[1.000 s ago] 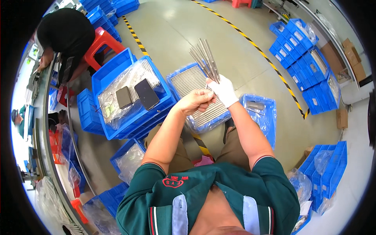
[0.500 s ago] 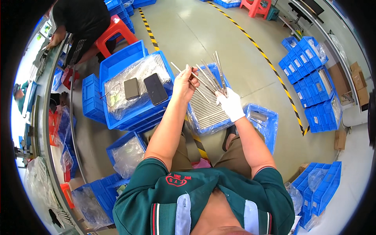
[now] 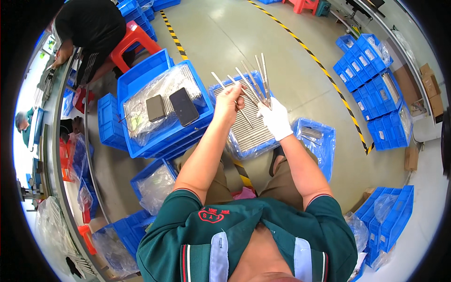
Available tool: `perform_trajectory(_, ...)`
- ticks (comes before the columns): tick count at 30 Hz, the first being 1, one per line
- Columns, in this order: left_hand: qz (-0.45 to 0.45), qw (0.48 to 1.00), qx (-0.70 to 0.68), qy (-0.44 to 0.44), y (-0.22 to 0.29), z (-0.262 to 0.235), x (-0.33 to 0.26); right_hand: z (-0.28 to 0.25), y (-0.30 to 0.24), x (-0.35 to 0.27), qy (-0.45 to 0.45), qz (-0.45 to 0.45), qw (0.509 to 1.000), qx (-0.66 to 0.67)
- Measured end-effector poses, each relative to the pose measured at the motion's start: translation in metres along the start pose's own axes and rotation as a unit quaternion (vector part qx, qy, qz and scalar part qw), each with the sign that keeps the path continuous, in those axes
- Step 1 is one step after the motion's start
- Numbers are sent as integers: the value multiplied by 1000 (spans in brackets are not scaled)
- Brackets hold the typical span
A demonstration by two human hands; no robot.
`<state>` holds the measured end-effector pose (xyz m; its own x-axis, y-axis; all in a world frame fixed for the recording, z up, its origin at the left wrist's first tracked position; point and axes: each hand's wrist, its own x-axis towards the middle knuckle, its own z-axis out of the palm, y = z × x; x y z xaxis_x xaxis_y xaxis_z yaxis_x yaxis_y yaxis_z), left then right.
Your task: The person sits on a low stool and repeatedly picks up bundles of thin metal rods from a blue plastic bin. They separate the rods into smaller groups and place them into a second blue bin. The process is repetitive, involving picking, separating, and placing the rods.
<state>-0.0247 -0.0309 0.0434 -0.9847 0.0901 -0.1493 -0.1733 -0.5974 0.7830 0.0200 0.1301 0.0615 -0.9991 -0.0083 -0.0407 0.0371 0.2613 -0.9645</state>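
Note:
My bare left hand [image 3: 230,102] is closed on a thin metal rod [image 3: 246,120], which slants out past both sides of the fingers. Beside it, my right hand [image 3: 276,121], in a white glove, grips several metal rods [image 3: 264,70] that fan out away from me. The left fingers are close to the fanned rods; whether they touch them I cannot tell. Below both hands lies a blue bin [image 3: 253,154] lined with clear plastic, with rows of similar rods [image 3: 244,136] side by side in it.
To the left, stacked blue bins [image 3: 136,151] carry plastic-wrapped rods, a black phone [image 3: 183,107] and a dark flat box [image 3: 155,108]. A smaller blue bin [image 3: 327,160] with some rods stands right. A person [image 3: 89,28] sits on a red stool [image 3: 136,44] at the far-left bench.
My left hand has moved slightly right and nearer to me, closer to the right hand. The fanned rods have shifted and spread a little differently. The whole view has moved slightly.

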Motion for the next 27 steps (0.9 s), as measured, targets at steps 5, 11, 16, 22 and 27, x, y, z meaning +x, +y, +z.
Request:
perform_trajectory(5,-69,995,34,-68,-20,23,-22,-1,18,12,75,-28,996,-42)
perform_trajectory(11,-81,993,68,-53,-33,27,-27,3,25,13,86,-20,995,37)
perform_trajectory(16,-26,993,111,-30,-28,22,-18,-8,32,32,90,2,996,11)
perform_trajectory(22,-184,956,151,-173,-23,23,-33,-8,22,44,80,46,968,234)
perform_trajectory(27,-229,937,116,-238,-31,28,-40,-25,8,41,91,103,964,227)
